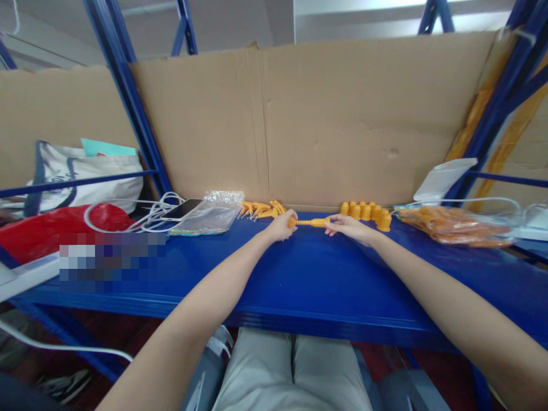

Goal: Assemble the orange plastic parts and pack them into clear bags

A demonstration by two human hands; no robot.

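Both arms reach forward over a blue shelf (299, 274). Between the hands lies a thin orange plastic rod piece (309, 222), held level just above the shelf. My left hand (281, 225) is closed round its left end. My right hand (347, 226) pinches its right end with the fingers together. Behind the left hand lies a loose pile of small orange parts (260, 209). Behind the right hand stands a row of several orange cup-shaped pieces (366, 212).
A clear plastic bag (209, 216) and a phone with white cables (182, 210) lie at the left. A bag of orange parts (454, 224) lies at the right. A cardboard wall (334, 120) backs the shelf. A red bag (47, 228) and a white tote (81, 174) sit far left.
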